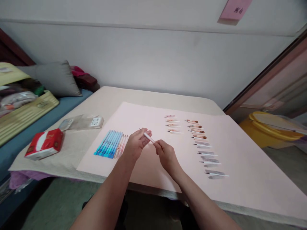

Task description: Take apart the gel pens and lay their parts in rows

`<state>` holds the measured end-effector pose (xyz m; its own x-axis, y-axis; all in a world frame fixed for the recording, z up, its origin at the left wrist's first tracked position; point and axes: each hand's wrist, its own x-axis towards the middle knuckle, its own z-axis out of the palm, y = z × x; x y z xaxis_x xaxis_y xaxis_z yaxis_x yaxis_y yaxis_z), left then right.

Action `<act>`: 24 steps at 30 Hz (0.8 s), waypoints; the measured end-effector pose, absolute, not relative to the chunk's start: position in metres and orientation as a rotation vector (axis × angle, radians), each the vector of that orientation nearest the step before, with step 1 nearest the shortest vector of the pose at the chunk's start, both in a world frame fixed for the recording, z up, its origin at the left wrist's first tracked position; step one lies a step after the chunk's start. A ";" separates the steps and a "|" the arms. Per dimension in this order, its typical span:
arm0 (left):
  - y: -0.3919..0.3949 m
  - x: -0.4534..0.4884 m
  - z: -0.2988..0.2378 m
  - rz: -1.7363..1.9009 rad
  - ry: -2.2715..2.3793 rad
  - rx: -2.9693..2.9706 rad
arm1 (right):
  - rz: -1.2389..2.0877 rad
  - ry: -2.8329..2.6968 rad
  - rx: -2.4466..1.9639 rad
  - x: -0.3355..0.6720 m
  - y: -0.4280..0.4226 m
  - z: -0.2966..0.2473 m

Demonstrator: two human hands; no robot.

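A slim pale pink pen (149,137) is held slanted between my two hands above the pink sheet (153,166). My left hand (136,144) has its upper end between thumb and fingers. The lower end sits in the pinched fingers of my right hand (166,154). Just left of my left hand lies a row of blue pens (109,143), side by side, with several pink pens (121,145) beside it. On the right are spaced rows of thin pen refills and parts, some with brown-ended barrels (197,126), others with translucent grey pieces (212,160).
Clear plastic packaging (82,122) and a red tissue pack (45,143) lie on the table's left side. A grey cushion (54,76) and yellow box (28,108) are beyond it. A yellow tub (271,129) stands on the right. The white wall (153,60) closes the back.
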<state>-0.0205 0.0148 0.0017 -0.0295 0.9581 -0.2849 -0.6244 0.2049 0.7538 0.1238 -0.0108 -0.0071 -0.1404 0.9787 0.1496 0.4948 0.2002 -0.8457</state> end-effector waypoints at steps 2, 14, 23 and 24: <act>0.015 -0.020 0.002 1.317 0.778 0.462 | 0.900 -1.691 -1.379 0.127 -0.008 -0.008; 0.014 -0.018 0.000 1.327 0.832 0.525 | 1.077 -1.483 -1.325 0.140 0.002 -0.008; 0.014 -0.013 -0.004 1.353 1.013 0.596 | 1.116 -1.430 -1.343 0.145 0.002 0.004; 0.014 -0.012 -0.003 1.365 0.952 0.556 | 1.114 -1.423 -1.344 0.145 0.002 0.004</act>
